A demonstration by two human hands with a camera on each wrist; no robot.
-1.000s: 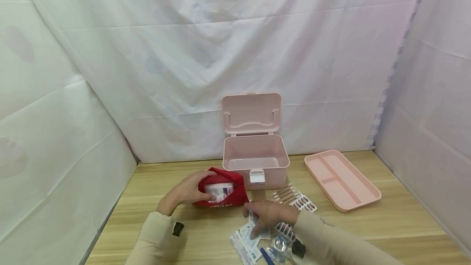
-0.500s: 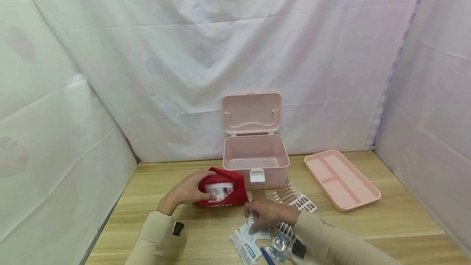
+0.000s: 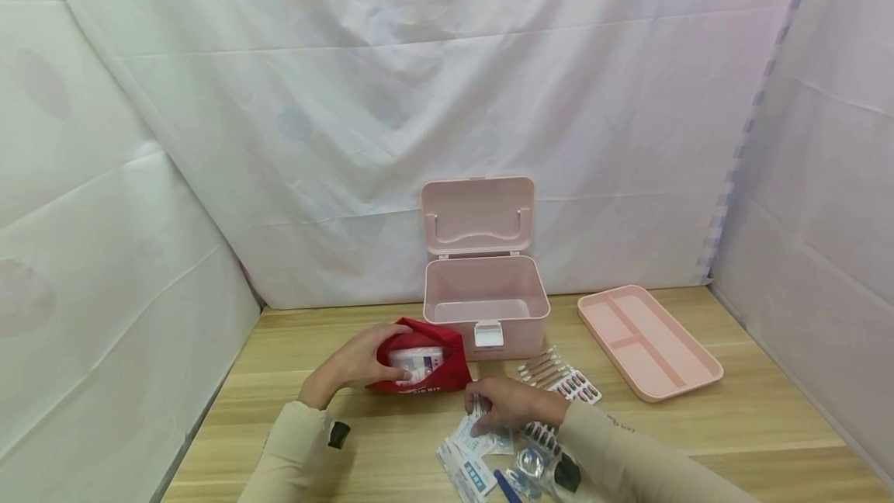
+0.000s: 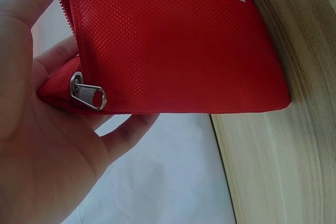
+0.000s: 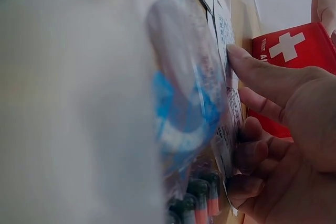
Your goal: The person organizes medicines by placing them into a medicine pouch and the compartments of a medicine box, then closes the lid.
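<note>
Two hands are working about the red pouch (image 3: pixel 454 359). The left hand (image 3: pixel 362 355) is gripping the pouch's left end, thumb at the mouth and fingers behind, apparently to steady it and spread the opening; a wrapped packet (image 3: pixel 422 363) is showing inside. The right hand (image 3: pixel 510 402) is touching white packets (image 3: pixel 475 476) on the pouch's near right side, its fingers curling; whether they are pinching a packet cannot be told. Nearer than the pouch, a blue handle (image 3: pixel 506 486) and a clear bag (image 3: pixel 531 463) are lying beside the packets. Right of the pouch, cotton swabs (image 3: pixel 541 369) and a capsule blister (image 3: pixel 580 386) are lying. Behind it and rightward, the pink box (image 3: pixel 520 340) is standing, its lid (image 3: pixel 478 212) leaning back, presumably for access; farther right of the pouch, a divided tray (image 3: pixel 670 355) is lying flat, compartments facing up.
</note>
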